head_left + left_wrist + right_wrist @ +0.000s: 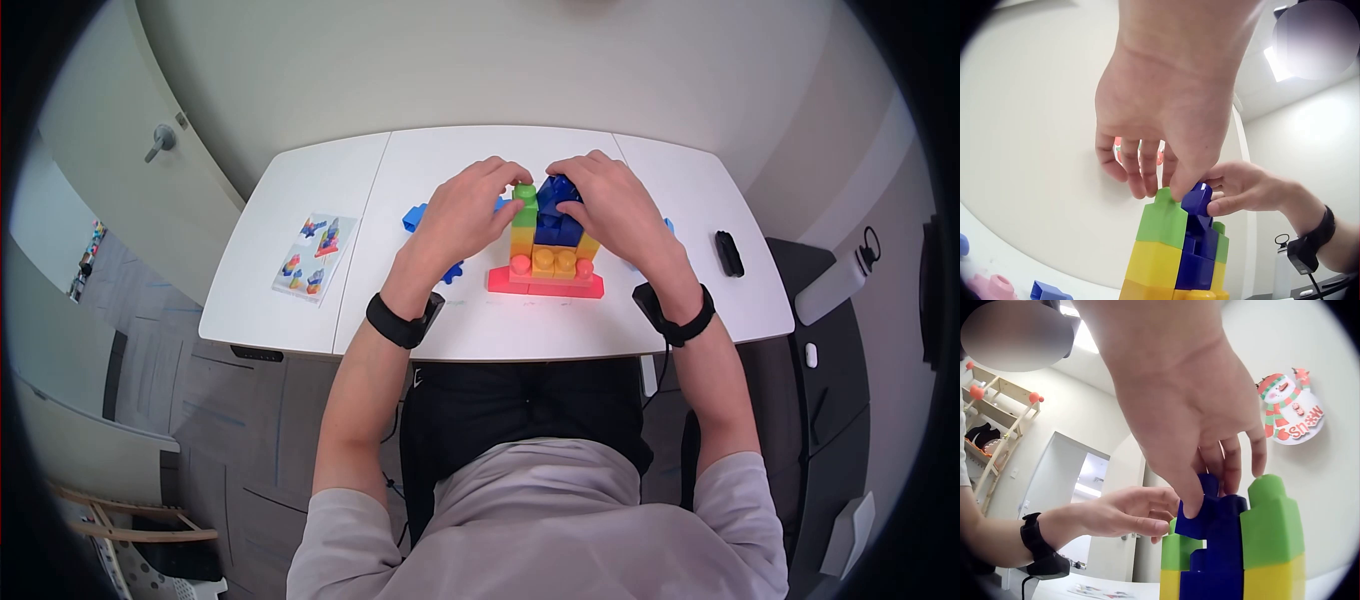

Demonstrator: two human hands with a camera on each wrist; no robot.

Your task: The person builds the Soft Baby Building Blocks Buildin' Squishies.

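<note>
A block structure stands on the white table: a red base [545, 286], orange and yellow blocks [554, 262] above, green blocks [525, 205] [1271, 531] on both sides and dark blue blocks [559, 230] between them. My right hand [612, 200] pinches the upper dark blue block [1192, 515], which sits tilted with a gap beneath part of it in the right wrist view. The thumb of my left hand [468, 215] is at the top of the left green block [1162, 219], its fingers curved behind; whether it presses there I cannot tell.
A picture sheet [316, 257] lies on the table's left part. Light blue blocks [414, 217] and a small blue piece [453, 272] are left of the structure. A black case [730, 254] lies at the right, and a white bottle [832, 286] stands beyond the table's right edge.
</note>
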